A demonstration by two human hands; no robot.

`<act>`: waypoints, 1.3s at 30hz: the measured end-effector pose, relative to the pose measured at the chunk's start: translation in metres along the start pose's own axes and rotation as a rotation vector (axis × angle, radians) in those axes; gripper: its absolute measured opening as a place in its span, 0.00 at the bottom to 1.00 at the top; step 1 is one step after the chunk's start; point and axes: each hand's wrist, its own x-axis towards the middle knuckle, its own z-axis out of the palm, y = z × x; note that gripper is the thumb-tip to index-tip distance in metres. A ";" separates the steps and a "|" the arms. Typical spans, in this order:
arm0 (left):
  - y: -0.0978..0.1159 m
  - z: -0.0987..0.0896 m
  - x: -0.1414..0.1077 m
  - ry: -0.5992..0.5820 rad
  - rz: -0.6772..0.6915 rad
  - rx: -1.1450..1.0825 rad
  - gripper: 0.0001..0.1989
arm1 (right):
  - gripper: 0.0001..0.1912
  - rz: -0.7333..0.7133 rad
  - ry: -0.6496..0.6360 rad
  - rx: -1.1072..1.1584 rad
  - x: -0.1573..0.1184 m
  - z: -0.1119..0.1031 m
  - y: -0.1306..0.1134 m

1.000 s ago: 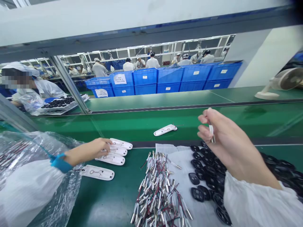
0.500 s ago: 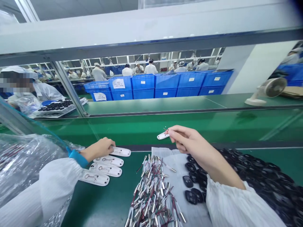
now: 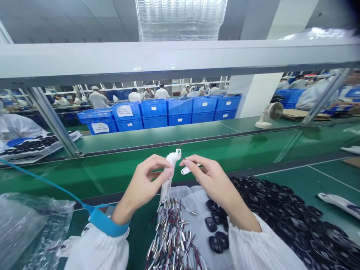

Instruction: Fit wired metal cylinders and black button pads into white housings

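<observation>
Near the middle of the head view, my left hand [image 3: 147,180] pinches a white curved plastic housing [image 3: 172,159], held upright, with a thin red wire at its top. Just right of it, my right hand [image 3: 209,176] has thumb and index finger closed on a thin dark wire beside the housing's top. A small white oval piece [image 3: 186,170] shows at the right hand's fingers. Below the hands lies a pile of metal cylinders with red and white wires [image 3: 176,228]. Black oval parts [image 3: 216,243] sit on the pale sheet [image 3: 197,217] beside it.
A large heap of black parts [image 3: 295,225] covers the bench at right, with a white housing [image 3: 340,202] beyond. Clear plastic bags [image 3: 33,228] lie at left. A metal post [image 3: 53,120], a fan [image 3: 270,114] and blue bins [image 3: 153,112] stand behind; people work farther back.
My left hand has left the row of white housings and now holds one up in the middle. My right hand has come close beside it. The view has turned right and up.
</observation>
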 end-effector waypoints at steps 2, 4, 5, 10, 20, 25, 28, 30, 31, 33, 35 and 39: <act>0.006 0.015 0.002 0.062 0.027 -0.199 0.04 | 0.18 -0.050 0.049 -0.043 -0.003 -0.003 -0.006; 0.010 0.022 0.003 0.074 0.015 -0.285 0.08 | 0.17 -0.065 0.082 -0.071 -0.005 -0.007 -0.011; 0.011 0.023 0.003 0.065 -0.003 -0.302 0.14 | 0.17 -0.064 0.094 -0.087 -0.007 -0.008 -0.012; 0.011 0.015 0.002 -0.013 -0.032 -0.208 0.24 | 0.16 -0.087 0.049 -0.269 -0.009 -0.016 -0.019; 0.001 0.008 0.006 -0.019 0.034 -0.115 0.28 | 0.19 0.056 0.164 0.216 -0.003 -0.008 0.004; -0.002 0.009 0.007 -0.004 0.057 -0.097 0.29 | 0.14 0.091 0.118 0.491 0.001 -0.003 0.003; -0.003 0.011 0.007 -0.006 0.077 -0.094 0.29 | 0.16 0.123 0.110 0.577 0.004 0.002 0.004; -0.004 0.013 0.006 -0.025 0.109 -0.073 0.28 | 0.18 0.113 0.135 0.566 0.006 0.005 0.008; -0.004 0.015 0.006 -0.040 0.127 -0.057 0.28 | 0.20 0.093 0.165 0.549 0.006 0.007 0.011; -0.004 0.017 0.006 -0.074 0.159 -0.029 0.28 | 0.22 0.053 0.225 0.512 0.007 0.009 0.017; -0.004 0.020 0.007 -0.105 0.175 -0.018 0.27 | 0.25 0.034 0.235 0.476 0.006 0.009 0.022; -0.004 0.022 0.009 -0.152 0.142 -0.053 0.24 | 0.32 -0.003 0.158 0.356 0.003 0.000 0.026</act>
